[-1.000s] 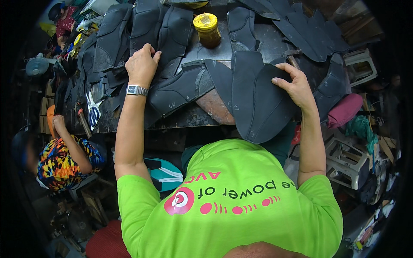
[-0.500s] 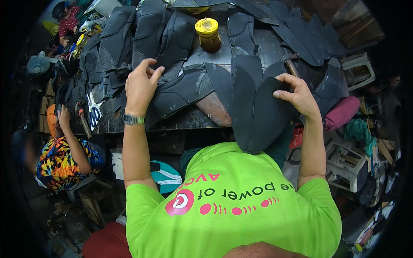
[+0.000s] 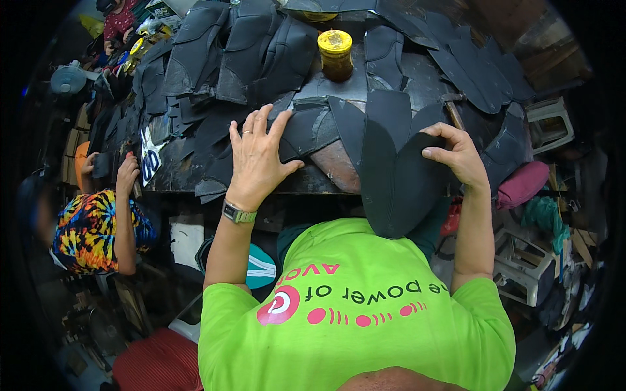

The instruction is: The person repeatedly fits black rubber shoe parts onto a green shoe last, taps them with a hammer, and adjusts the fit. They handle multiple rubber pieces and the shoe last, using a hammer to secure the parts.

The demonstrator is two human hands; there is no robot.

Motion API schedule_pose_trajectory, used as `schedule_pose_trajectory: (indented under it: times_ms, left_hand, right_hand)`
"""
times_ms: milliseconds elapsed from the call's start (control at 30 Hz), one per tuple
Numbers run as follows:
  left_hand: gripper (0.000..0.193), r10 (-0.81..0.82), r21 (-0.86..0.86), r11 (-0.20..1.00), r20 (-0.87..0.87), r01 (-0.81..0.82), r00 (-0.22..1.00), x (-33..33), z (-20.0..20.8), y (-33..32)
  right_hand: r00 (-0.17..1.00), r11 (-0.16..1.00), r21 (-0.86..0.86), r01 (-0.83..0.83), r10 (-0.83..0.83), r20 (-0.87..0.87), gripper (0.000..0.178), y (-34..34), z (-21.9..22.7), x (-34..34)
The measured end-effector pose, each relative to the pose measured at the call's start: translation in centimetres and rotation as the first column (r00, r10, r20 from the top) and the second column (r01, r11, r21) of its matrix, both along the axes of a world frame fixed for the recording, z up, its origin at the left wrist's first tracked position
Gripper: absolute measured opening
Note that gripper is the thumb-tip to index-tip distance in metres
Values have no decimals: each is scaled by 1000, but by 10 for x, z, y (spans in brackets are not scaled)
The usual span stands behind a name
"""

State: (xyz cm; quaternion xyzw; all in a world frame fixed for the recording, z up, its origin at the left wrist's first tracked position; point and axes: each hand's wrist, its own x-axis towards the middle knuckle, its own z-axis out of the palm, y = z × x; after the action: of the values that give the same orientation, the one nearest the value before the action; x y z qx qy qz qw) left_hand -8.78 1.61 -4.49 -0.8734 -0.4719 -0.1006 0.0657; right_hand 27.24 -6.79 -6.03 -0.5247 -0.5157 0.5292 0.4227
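Lowered now, the left hand (image 3: pixel 257 156) lies open on flat pieces while the right hand (image 3: pixel 456 156) pinches a black shoe-upper piece (image 3: pixel 398 182), many uppers (image 3: pixel 261 52) waiting on the counter (image 3: pixel 339 166).

The left hand (image 3: pixel 257 159) lies flat, fingers spread, on overlapping black leather cut pieces (image 3: pixel 297 130) covering the worktable (image 3: pixel 339 166). The right hand (image 3: pixel 460 153) pinches a large black tongue-shaped leather piece (image 3: pixel 398 189) hanging over the table's near edge. A yellow-lidded jar (image 3: pixel 335 55) stands beyond.
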Motion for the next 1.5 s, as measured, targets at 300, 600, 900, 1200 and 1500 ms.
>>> schedule_pose_trajectory:
  times_ms: [300, 600, 900, 1200, 1500]
  left_hand:
    - [90, 19, -142, 990, 102, -5, 995, -21, -6, 15]
    - [88, 8, -92, 996, 3, -8, 1000, -15, -12, 38]
    - [112, 64, -238, 967, -121, -92, 991, -32, 0, 44]
    - [43, -208, -146, 839, 804, 524, 557, 99, 30, 53]
    - [84, 787, -583, 510, 613, 633, -70, 271, -33, 181]
  right_hand:
    - [997, 999, -40, -32, 30, -65, 21, 6, -10, -4]
    - [998, 999, -33, -17, 15, -57, 23, 3, -12, -5]
    - [933, 987, 143, -66, 112, -342, 24, -13, -11, 18]
    - [875, 994, 27, 105, -79, -477, 30, -8, 6, 13]
    - [959, 993, -103, -64, 32, -282, 22, -14, 10, 1]
